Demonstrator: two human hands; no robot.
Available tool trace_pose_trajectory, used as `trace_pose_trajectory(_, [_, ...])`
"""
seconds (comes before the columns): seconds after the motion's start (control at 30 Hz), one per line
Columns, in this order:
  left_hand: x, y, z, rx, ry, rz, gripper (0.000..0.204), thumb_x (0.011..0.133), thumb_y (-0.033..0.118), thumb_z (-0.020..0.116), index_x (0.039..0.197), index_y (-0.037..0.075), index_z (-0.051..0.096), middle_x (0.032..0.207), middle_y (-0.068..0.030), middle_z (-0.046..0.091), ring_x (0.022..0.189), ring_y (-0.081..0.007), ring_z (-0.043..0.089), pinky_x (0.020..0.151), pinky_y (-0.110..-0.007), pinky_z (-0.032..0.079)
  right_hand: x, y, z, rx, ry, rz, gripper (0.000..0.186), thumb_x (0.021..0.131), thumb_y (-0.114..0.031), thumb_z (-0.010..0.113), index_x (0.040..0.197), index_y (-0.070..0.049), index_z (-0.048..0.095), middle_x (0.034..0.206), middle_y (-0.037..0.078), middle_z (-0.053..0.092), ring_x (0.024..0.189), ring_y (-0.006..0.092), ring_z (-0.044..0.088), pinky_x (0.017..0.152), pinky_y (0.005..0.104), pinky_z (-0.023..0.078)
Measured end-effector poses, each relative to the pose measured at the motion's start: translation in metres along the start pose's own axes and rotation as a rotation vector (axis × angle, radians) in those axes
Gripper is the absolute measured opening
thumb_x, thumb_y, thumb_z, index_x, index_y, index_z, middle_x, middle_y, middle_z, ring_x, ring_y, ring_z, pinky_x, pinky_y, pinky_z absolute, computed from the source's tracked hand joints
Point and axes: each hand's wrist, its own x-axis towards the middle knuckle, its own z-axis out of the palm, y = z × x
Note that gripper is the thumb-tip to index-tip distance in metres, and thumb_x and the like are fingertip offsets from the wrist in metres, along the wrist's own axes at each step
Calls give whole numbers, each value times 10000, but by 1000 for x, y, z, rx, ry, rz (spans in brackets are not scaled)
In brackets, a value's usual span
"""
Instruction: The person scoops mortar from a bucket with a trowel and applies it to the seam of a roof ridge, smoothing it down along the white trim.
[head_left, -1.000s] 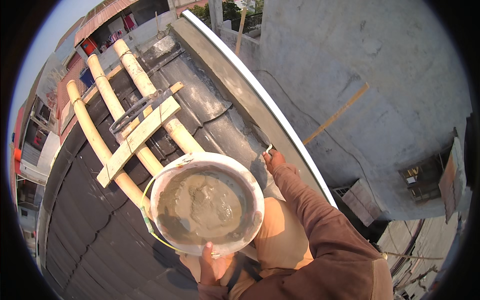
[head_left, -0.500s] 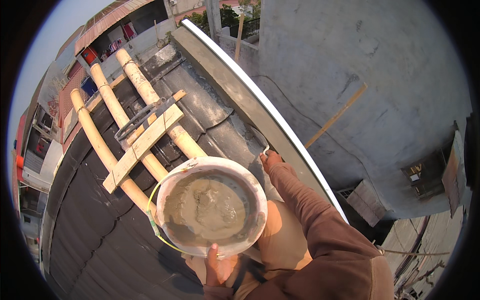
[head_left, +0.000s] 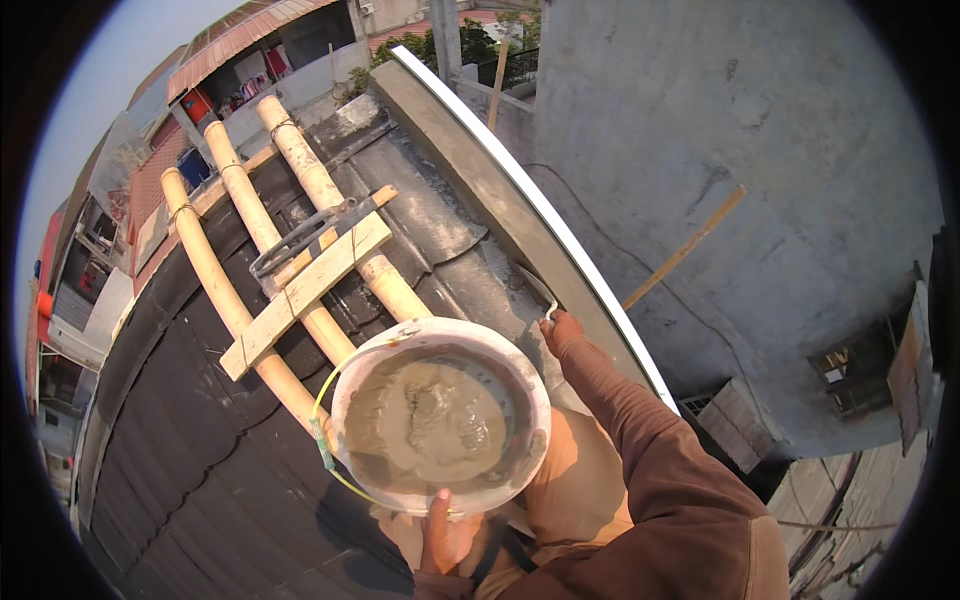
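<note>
My left hand (head_left: 447, 540) grips the near rim of a round, pale bucket (head_left: 541, 425), thumb over the edge. Wet grey mortar (head_left: 430, 425) fills much of it, and a thin yellow-green handle (head_left: 326, 452) hangs at its left side. My right hand (head_left: 561, 330) is closed around the handle of a trowel (head_left: 540, 287), beyond the bucket's right side. The trowel's thin blade lies along the base of a low grey mortar-coated wall (head_left: 480, 205); whether it touches cannot be made out. My fingers partly hide the trowel's handle.
Bamboo poles (head_left: 240, 195) tied with a wooden plank (head_left: 305, 295) lie on the dark tiled roof (head_left: 170, 430), left of the bucket. A white edge strip (head_left: 540, 225) tops the low wall. Beyond it is a drop beside a tall grey wall (head_left: 640, 130).
The whole view has shifted, so the roof, poles and bucket sit farther right in the picture. My right hand stays by the low wall with the trowel; my left keeps the bucket's rim.
</note>
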Motion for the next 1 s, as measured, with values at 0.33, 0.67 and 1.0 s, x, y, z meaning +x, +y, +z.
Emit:
trace_pose_trajectory(0.33, [4,-18,-41,-48,21,-52,640,1002,331,608,1518,25,386,1477,-143,527,1373,-330,517,1146,-540,419,-10,-42,-6,79,33,-138,333,992,-292,655,1149,2,675,995,268,723,883,381,732,779,457,546])
trace_pose_trajectory(0.67, [5,-62,-123,733,-52,251,578,981,172,658,1498,102,409,1334,-154,602,1235,-292,601,1068,-492,483,1,-99,-11,151,71,-159,396,984,-315,657,1235,-9,665,1023,237,735,918,381,732,816,461,557])
trace_pose_trajectory(1.0, [-1,-37,-84,727,29,259,448,968,128,691,1389,88,546,1045,-86,662,977,-210,637,891,-361,511,33,-76,3,188,-130,25,379,1028,-332,612,1211,-3,658,789,173,719,564,252,688,555,388,540])
